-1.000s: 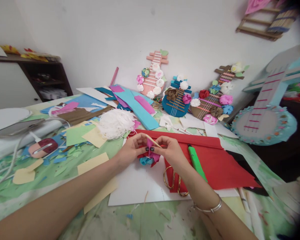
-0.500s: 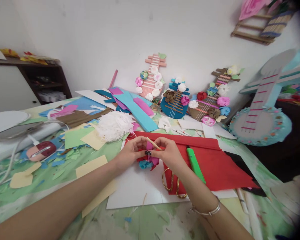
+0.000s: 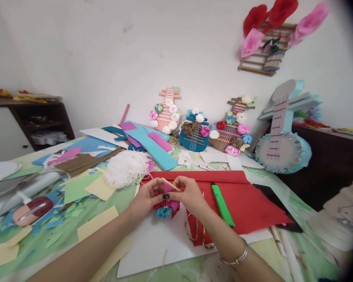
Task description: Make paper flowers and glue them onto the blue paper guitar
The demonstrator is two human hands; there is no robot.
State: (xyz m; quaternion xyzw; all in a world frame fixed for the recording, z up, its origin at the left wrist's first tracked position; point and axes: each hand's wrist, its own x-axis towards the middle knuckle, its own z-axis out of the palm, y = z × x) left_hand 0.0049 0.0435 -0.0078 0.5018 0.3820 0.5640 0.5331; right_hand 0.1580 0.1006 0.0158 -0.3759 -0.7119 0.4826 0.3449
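- Lifted since the earlier frame, the view is widened to wall flowers (image 3: 254, 27).
- Between left hand (image 3: 148, 196) and right hand (image 3: 188, 194), pink paper (image 3: 172, 203) and a wooden stick (image 3: 170, 184) are pinched at the near-left edge of the red sheet (image 3: 247, 199).

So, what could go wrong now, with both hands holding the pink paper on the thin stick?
The pink paper, pinched by the left hand and right hand against the stick, may tear or crease. The stick's free end points toward the left hand and could poke it. The scissors lie just under the right wrist; lowering it might bump them.
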